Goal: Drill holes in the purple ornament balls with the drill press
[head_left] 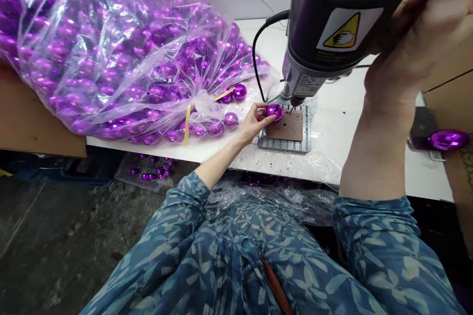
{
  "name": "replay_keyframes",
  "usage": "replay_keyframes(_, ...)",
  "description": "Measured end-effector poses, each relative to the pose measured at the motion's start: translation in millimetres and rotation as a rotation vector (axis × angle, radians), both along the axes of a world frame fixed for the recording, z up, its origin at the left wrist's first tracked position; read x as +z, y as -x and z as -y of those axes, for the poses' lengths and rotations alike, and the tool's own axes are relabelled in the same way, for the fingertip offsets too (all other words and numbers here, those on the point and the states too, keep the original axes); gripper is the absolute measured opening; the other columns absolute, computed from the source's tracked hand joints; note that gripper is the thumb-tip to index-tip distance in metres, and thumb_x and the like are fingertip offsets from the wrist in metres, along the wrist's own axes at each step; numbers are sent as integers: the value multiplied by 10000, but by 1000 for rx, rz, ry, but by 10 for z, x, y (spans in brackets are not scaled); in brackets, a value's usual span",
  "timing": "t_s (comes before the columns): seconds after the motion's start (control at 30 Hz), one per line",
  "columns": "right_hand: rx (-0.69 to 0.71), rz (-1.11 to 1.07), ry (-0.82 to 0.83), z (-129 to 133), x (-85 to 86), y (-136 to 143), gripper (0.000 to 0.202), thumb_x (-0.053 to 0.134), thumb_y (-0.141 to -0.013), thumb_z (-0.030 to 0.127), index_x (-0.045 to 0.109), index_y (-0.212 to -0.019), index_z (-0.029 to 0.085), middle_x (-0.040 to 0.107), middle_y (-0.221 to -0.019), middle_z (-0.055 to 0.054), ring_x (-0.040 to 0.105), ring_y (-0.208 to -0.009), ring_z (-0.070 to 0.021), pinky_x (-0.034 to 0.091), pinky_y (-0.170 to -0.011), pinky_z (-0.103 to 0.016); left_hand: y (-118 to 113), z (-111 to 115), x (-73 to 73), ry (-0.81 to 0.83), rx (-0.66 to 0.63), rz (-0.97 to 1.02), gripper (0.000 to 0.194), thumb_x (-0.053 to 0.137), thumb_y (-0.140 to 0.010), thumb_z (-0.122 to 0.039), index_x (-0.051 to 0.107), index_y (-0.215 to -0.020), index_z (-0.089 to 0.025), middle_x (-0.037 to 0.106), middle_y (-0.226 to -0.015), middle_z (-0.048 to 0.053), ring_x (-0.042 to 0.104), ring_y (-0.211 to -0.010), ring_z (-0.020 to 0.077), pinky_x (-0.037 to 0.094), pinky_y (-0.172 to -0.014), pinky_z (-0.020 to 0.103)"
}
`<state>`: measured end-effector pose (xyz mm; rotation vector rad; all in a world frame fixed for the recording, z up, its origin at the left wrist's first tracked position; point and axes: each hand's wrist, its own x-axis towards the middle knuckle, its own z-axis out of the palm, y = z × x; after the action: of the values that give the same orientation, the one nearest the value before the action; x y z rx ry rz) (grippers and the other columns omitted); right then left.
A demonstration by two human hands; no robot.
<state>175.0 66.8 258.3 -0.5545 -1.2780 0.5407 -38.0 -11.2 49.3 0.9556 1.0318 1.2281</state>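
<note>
My left hand (255, 121) pinches a shiny purple faceted ball (275, 112) between thumb and fingers. It holds the ball over the left edge of a brown board (290, 131), which lies on the slotted metal base (307, 144) of a bench drill (310, 24). Just right of the ball, the thin drill bit (291, 110) points down at the board, apart from the ball. My right hand (417, 39) is raised beside the dark motor housing at the upper right. Its fingers are mostly hidden behind the housing and blurred, so its grip does not show.
A large clear bag (121, 64) of purple balls, tied with yellow ribbon, fills the left of the white table (424, 177). Loose balls (231, 119) lie by its neck. A black cable (254, 54) loops beside the drill. Another purple ball (449, 139) is at the right edge, near cardboard boxes.
</note>
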Motion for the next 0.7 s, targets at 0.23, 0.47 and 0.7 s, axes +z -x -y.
replay_keyframes(0.23, -21, 8, 36, 14, 33, 14, 863, 648, -608, 974, 213, -653, 231, 214, -565, 40, 327, -503, -40, 283, -466, -248, -105, -181, -272, -144, -83, -144, 644, 1007, -900, -548, 597, -1327, -295, 815, -1264, 84, 797, -1197, 289, 614, -1151, 523)
replay_keyframes(0.47, 2, -16, 37, -16, 30, 28, 816, 661, -598, 952, 273, -638, 235, 218, -557, 48, 319, -504, -42, 320, -460, -231, -167, -206, -337, -241, -10, -376, 664, 1038, -840, -510, 738, -1390, -291, 753, -1465, 131, 616, -1511, 407, 414, -1392, 647)
replay_keyframes(0.7, -8, -9, 54, -70, 21, 12, 856, 661, -582, 956, 163, -710, 272, 183, -570, 61, 294, -499, -43, 300, -464, -252, -285, -12, -83, -230, -1, -396, 584, 1066, -713, -244, 821, -1242, -281, 761, -1284, 116, 513, -1550, 445, 350, -1429, 639)
